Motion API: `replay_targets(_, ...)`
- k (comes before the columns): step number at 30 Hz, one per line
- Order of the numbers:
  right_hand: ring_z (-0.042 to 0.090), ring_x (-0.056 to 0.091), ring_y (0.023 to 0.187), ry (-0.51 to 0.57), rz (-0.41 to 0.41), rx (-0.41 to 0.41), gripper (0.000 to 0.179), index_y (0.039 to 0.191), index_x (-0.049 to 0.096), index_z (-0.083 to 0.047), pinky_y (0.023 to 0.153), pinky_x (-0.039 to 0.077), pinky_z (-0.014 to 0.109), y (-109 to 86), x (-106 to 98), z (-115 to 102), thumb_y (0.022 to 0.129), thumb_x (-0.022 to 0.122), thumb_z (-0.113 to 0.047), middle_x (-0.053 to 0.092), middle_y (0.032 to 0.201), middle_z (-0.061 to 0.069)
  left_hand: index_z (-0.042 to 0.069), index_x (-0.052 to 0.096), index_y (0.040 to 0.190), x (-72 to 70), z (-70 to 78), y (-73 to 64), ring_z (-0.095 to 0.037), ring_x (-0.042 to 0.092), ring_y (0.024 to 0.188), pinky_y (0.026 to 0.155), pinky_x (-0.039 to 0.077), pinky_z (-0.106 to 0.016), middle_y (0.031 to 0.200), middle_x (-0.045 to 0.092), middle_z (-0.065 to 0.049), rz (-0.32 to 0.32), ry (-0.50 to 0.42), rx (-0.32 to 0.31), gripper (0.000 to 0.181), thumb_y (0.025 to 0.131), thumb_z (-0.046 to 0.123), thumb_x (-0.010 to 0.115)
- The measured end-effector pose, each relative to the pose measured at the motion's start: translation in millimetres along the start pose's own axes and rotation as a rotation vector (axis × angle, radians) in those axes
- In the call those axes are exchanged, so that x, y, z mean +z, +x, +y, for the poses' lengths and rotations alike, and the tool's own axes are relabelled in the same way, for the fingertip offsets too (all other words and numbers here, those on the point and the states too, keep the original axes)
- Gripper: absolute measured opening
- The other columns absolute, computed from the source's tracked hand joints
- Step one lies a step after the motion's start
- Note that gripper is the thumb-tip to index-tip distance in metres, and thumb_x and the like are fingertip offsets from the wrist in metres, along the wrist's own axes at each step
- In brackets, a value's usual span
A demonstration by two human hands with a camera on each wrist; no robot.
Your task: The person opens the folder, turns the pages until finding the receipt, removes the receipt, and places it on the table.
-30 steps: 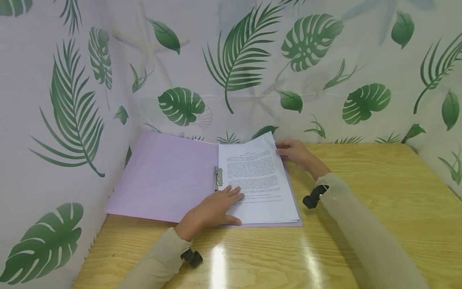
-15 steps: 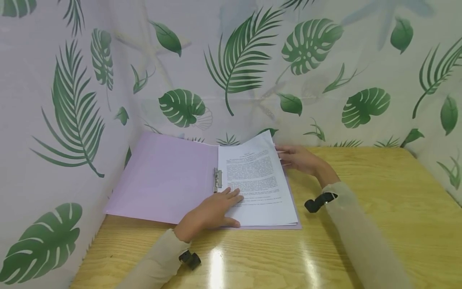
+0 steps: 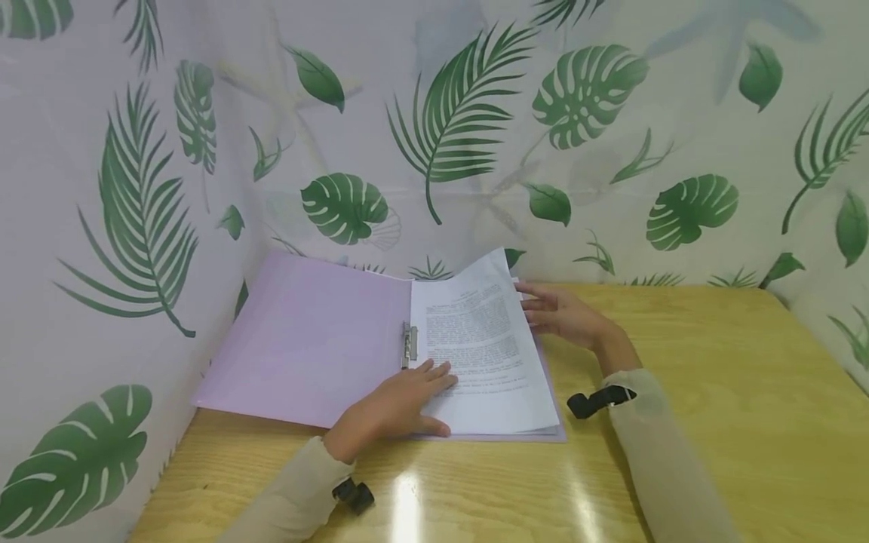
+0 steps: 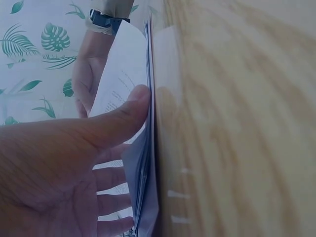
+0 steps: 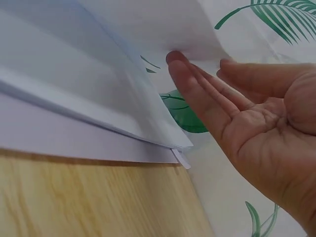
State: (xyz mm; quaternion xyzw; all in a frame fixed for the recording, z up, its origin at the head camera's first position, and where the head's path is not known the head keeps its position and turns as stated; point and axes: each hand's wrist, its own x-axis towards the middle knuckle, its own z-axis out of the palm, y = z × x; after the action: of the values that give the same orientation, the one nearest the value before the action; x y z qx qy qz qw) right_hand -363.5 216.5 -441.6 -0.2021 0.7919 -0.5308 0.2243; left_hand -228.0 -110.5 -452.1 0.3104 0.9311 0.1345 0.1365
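An open purple folder (image 3: 319,332) lies on the wooden table, with a metal clip (image 3: 409,343) near its spine. Printed sheets (image 3: 478,407) are stacked on its right side. My left hand (image 3: 400,400) rests on the lower left of the stack, fingers extended, thumb along the bottom edge in the left wrist view. The top sheet (image 3: 468,302) rises in a curl at its upper right corner. Beside that corner is my right hand (image 3: 566,317); in the right wrist view its straight fingers reach up to the lifted sheet (image 5: 148,29), thumb apart.
The wooden table (image 3: 706,407) extends right and in front of the folder. Behind and left hangs a white cloth (image 3: 366,98) printed with green leaves. Each wrist wears a black camera; the right one (image 3: 600,401) hangs beside the folder's right edge.
The top sheet's upper right corner curls further up and leftward. My right hand has turned, with its fingers more spread. My left hand stays at the same place on the paper.
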Motion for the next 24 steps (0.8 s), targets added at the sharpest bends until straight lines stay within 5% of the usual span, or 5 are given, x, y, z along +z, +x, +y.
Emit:
replay_targets(4,0.039,0.045,0.145,0.014,-0.007,-0.015,0.075,0.162,0.029,-0.018,0.11,0.051,0.042,-2.7,3.6,0.9,0.098,0.067,-0.011,0.045,0.158,0.019,0.014,0.04,0.157,0.5,1.6,0.1,-0.034,0.023,0.157,0.126,0.027,-0.053,0.168,0.027,-0.008,-0.006,0.006,-0.001,0.083,0.09,0.05,0.072)
replay_targets(14,0.039,0.058,0.133,-0.055,-0.081,-0.052,0.082,0.161,0.031,-0.016,0.114,0.044,0.057,-1.7,20.3,-14.4,0.092,0.074,-0.015,0.049,0.154,0.022,0.014,0.041,0.157,-0.2,2.6,-0.4,-0.034,0.023,0.156,0.126,0.027,-0.052,0.168,0.028,-0.008,0.001,-0.009,-0.002,0.083,0.09,0.051,0.072)
replay_targets(24,0.038,0.053,0.139,-0.116,-0.138,-0.036,0.08,0.161,0.032,-0.022,0.115,0.044,0.057,7.5,47.2,-24.9,0.093,0.075,-0.027,0.046,0.157,0.018,0.014,0.042,0.156,-1.8,1.6,0.0,-0.034,0.024,0.157,0.126,0.027,-0.053,0.168,0.029,-0.007,-0.007,-0.019,0.001,0.081,0.09,0.05,0.072)
